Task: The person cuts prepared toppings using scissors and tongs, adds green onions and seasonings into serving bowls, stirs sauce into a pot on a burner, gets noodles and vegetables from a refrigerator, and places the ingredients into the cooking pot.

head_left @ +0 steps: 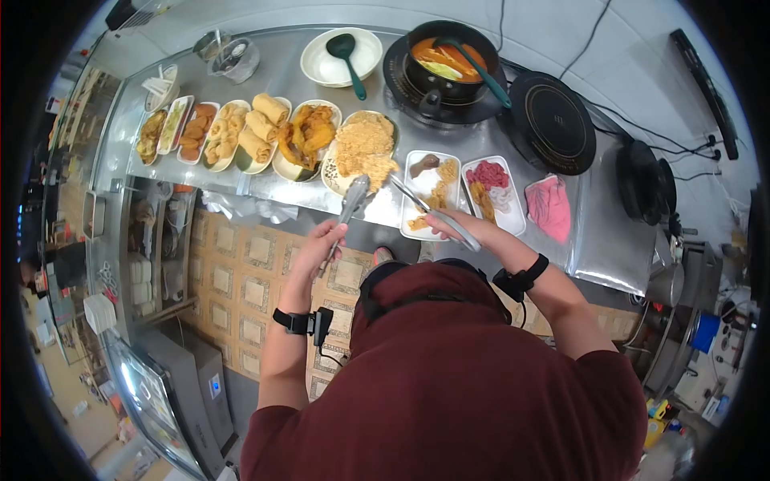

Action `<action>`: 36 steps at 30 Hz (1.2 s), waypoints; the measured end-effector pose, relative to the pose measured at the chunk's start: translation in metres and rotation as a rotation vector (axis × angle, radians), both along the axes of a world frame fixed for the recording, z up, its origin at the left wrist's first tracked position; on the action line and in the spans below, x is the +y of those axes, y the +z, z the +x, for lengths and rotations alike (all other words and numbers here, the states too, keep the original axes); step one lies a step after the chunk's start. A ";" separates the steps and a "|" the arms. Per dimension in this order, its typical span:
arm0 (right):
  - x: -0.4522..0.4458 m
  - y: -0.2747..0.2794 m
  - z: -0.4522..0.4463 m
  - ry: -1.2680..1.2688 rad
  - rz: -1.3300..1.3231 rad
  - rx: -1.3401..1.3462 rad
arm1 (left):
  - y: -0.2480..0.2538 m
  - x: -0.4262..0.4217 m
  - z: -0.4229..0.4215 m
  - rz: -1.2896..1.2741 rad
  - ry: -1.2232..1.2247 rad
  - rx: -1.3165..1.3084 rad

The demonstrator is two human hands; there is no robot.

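Note:
My left hand (325, 240) is closed around metal tongs (350, 200), whose tips touch the near edge of a large fried cutlet (365, 143). The cutlet lies on an oval patterned plate (337, 181) and overhangs its right side. In my right hand (453, 224) is a pair of silver scissors (413, 195), pointing up and left toward the cutlet's edge. That hand hovers over the near part of a white tray (413, 225) with brown and yellowish food pieces. Beside it, another white tray (513, 223) carries pink shreds, pale rings and fried pieces.
Left of the cutlet stand plates of fried pieces (307, 132), rolls (261, 128) and other snacks. Behind are a white bowl with a ladle (341, 48) and a pot of red soup (445, 60) on a burner. A hot plate (553, 120) and pink cloth (548, 207) lie right.

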State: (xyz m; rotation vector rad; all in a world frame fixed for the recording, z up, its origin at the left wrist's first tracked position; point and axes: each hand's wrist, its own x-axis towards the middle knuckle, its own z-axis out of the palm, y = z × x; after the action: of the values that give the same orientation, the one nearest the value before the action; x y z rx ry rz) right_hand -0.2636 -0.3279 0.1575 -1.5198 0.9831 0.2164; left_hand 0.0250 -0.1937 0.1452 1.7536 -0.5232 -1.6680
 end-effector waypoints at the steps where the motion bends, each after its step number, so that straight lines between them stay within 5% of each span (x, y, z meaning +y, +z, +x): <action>1: 0.002 0.005 -0.001 -0.064 0.103 -0.050 | 0.002 -0.004 -0.012 0.012 -0.001 0.018; 13: 0.021 -0.030 -0.034 -0.395 0.127 -0.018 | -0.008 -0.043 -0.050 0.089 -0.336 0.203; 19: 0.023 -0.040 -0.042 -0.455 0.096 -0.030 | -0.009 -0.043 -0.044 0.096 -0.458 0.080; 22: 0.018 -0.023 -0.053 -0.429 0.118 -0.042 | 0.000 -0.031 -0.018 0.035 -0.336 0.056; 25: 0.003 -0.018 -0.057 -0.394 0.000 0.013 | -0.003 -0.023 0.017 -0.003 -0.199 -0.209; 31: -0.036 -0.010 -0.042 -0.092 0.029 0.237 | -0.005 -0.025 0.035 -0.171 -0.547 -1.156; 36: -0.038 -0.016 -0.044 -0.186 0.053 0.284 | 0.024 -0.037 0.001 -0.264 -0.439 -1.182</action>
State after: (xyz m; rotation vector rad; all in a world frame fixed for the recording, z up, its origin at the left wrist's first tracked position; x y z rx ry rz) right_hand -0.3072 -0.3664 0.1413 -1.3631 1.3264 0.3292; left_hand 0.0257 -0.2312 0.1692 2.3748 -1.6377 -0.5383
